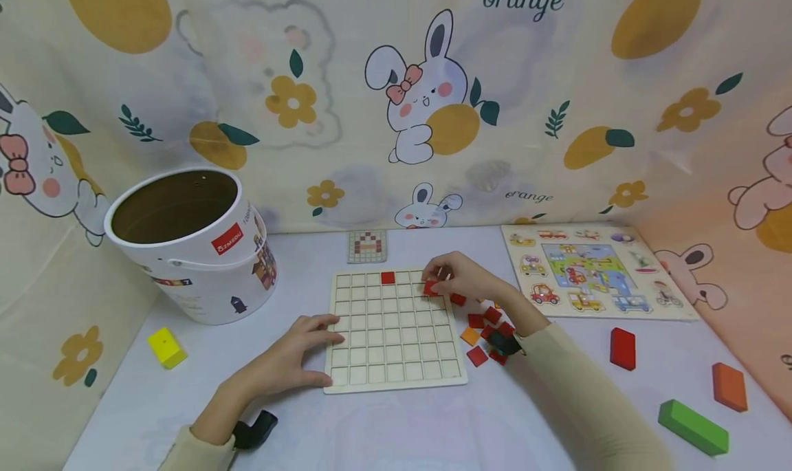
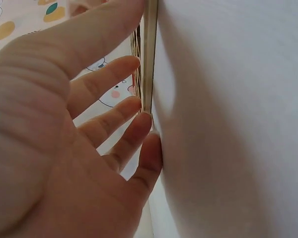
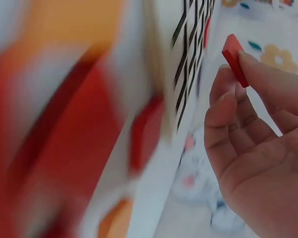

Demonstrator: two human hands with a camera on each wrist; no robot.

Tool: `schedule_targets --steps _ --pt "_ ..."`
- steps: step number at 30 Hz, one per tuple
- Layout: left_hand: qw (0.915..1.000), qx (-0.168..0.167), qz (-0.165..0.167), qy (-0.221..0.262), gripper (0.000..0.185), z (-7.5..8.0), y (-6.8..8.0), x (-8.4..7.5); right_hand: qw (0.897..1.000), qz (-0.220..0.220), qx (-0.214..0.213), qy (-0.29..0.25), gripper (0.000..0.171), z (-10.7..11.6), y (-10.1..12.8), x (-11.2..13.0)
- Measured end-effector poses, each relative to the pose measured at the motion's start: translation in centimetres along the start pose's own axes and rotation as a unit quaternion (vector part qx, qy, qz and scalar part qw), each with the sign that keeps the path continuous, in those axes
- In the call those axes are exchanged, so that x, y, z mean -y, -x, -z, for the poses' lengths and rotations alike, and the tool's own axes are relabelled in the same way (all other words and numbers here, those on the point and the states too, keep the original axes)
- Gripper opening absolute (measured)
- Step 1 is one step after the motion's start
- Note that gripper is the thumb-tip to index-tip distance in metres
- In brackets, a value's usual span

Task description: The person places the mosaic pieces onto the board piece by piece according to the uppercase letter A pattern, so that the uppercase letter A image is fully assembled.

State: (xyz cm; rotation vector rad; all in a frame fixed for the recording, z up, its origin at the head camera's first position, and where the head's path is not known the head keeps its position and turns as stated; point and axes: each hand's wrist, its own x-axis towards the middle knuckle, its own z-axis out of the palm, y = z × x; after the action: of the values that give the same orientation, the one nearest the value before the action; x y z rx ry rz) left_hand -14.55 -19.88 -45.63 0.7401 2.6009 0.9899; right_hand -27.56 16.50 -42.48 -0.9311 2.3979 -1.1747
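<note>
A wooden grid board (image 1: 394, 338) lies on the table, with one red square tile (image 1: 388, 278) in a cell of its top row. My right hand (image 1: 463, 276) pinches another red square tile (image 3: 234, 59) between thumb and fingertips, above the board's upper right cells. Along the board's left edge rests my left hand (image 1: 300, 354), its fingers spread and relaxed, thumb near the lower corner. In the left wrist view its fingertips (image 2: 131, 104) are right at the board's rim. Loose red and orange tiles (image 1: 476, 355) are scattered right of the board, partly hidden by my right wrist.
Behind the board lies a small patterned card (image 1: 367, 247). A white bucket (image 1: 204, 278) stands at the left, a yellow block (image 1: 167, 348) before it. A picture puzzle board (image 1: 594, 304) lies back right; red (image 1: 622, 348), orange (image 1: 730, 386) and green (image 1: 694, 426) blocks sit nearer.
</note>
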Motion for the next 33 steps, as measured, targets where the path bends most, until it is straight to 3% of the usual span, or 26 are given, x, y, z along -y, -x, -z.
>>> schedule_targets --steps 7,13,21,29,33 --pt "0.9999 -0.01 -0.01 0.004 0.049 0.0 0.1 0.2 0.999 0.018 0.024 -0.028 0.016 -3.1 -5.4 1.9" --pt "0.9998 -0.009 -0.011 0.01 0.046 0.1 0.1 0.1 0.999 0.014 0.042 -0.013 0.016 -5.4 -7.9 3.0" --pt "0.9997 -0.01 -0.022 0.008 0.046 -0.1 0.1 0.3 0.999 0.004 0.038 0.019 0.014 -6.1 -8.1 3.6" --pt "0.9997 -0.011 -0.018 0.012 0.047 0.0 0.1 0.3 0.993 0.003 0.049 0.111 0.022 -6.1 -7.8 4.0" --pt "0.9998 -0.007 -0.011 0.016 0.047 -0.1 0.0 0.3 0.991 -0.005 0.04 0.125 0.024 -6.0 -7.5 4.2"
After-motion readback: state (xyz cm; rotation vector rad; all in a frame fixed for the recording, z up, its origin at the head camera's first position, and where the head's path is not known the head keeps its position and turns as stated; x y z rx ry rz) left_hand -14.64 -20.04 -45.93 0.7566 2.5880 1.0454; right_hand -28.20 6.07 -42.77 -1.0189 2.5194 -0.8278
